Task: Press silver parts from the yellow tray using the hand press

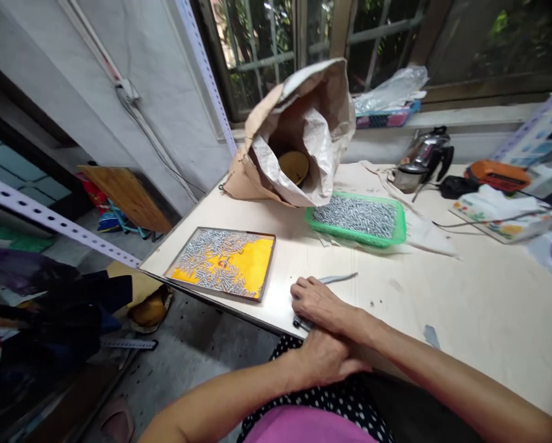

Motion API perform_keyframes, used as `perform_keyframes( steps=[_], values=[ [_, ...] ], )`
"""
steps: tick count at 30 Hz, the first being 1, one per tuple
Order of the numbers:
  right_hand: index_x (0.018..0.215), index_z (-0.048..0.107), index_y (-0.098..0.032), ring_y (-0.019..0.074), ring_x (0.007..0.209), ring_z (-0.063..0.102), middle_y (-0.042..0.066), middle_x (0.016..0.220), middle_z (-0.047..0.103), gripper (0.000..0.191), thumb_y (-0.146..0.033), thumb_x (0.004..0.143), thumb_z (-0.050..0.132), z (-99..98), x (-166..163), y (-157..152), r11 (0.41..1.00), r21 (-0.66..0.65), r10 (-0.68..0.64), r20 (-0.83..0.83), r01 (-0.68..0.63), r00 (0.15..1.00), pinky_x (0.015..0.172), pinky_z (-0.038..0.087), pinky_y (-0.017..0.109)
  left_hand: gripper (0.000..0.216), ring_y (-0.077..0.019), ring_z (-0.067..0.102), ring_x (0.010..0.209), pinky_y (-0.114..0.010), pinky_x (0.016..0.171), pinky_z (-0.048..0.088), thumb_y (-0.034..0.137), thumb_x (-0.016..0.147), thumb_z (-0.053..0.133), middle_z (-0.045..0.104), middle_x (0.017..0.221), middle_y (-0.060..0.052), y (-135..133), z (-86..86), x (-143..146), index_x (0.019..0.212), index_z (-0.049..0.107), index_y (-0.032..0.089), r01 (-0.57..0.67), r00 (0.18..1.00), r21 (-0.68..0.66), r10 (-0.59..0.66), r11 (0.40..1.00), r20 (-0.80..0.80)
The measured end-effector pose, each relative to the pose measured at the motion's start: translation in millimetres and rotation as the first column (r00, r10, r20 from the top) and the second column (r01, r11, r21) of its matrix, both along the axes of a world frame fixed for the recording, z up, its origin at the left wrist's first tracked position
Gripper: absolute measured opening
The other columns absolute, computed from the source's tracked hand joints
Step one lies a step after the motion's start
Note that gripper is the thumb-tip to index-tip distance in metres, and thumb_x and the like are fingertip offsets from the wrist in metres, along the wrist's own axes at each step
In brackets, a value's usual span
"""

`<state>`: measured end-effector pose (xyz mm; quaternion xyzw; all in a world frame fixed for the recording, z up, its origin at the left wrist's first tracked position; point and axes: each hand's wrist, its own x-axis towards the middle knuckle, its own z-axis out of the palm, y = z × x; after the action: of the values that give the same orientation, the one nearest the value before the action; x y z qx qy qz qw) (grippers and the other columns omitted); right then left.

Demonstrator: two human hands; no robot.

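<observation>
My right hand (pixel 318 303) lies palm down near the front edge of the pale table (pixel 464 295), fingers curled together over a thin grey metal piece (pixel 343 278). One end of the piece pokes out past my fingertips and a dark end shows under the heel of the hand. My left hand (pixel 325 358) sits just below the table edge, tucked against my right wrist. Its fingers are curled in, and whatever they hold is hidden. A yellow tray (pixel 257 261) strewn with small silver screws lies to the left of my hands.
A green basket (pixel 399 232) full of screws stands behind my hands, beside an open paper sack (pixel 312 117). At the back right are a kettle (pixel 418 161), an orange tool (pixel 500 174) and papers. Perforated metal rails (pixel 49 218) and clutter lie left of the table.
</observation>
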<state>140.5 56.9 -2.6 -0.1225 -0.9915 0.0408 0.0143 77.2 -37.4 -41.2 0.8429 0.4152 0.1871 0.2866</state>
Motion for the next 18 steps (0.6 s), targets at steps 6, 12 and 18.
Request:
perform_keyframes(
  steps=[6,12,18],
  values=[
    [0.095,0.063,-0.020,0.0186,0.083,0.053,0.004,0.088,0.064,0.018,-0.016,0.096,0.046,6.0,-9.6,1.2,0.996,-0.082,-0.054,-0.260,0.033,0.964,0.075,0.038,0.032,0.068,-0.0334,0.048,0.130,-0.043,0.107,0.042,0.053,0.093,0.051,0.054,0.140,-0.016,0.5,4.0,-1.3,0.145,0.040,0.012,0.004,1.000,0.046,-0.004,0.999,-0.004],
    [0.100,0.064,-0.022,0.0247,0.093,0.057,0.010,0.094,0.065,0.029,-0.026,0.098,0.036,66.2,43.4,78.7,0.871,-0.077,-0.439,-0.568,0.486,0.696,0.084,0.045,0.038,0.034,-0.0244,0.055,0.118,-0.037,0.103,0.045,0.039,0.098,0.047,0.064,0.119,-0.015,14.2,43.6,-51.7,0.113,0.064,0.014,-0.144,0.989,0.307,0.147,0.941,0.014],
    [0.119,0.061,-0.022,0.0340,0.090,0.058,0.014,0.094,0.062,0.045,-0.043,0.096,0.029,58.5,113.3,149.6,0.699,0.093,-0.588,-0.489,0.709,0.644,0.073,0.047,0.047,0.023,-0.0242,0.058,0.093,-0.039,0.086,0.048,0.017,0.093,0.050,0.067,0.089,-0.011,53.7,72.6,-182.2,0.085,0.071,0.016,-0.601,0.642,0.344,0.692,0.721,-0.330]
  ],
)
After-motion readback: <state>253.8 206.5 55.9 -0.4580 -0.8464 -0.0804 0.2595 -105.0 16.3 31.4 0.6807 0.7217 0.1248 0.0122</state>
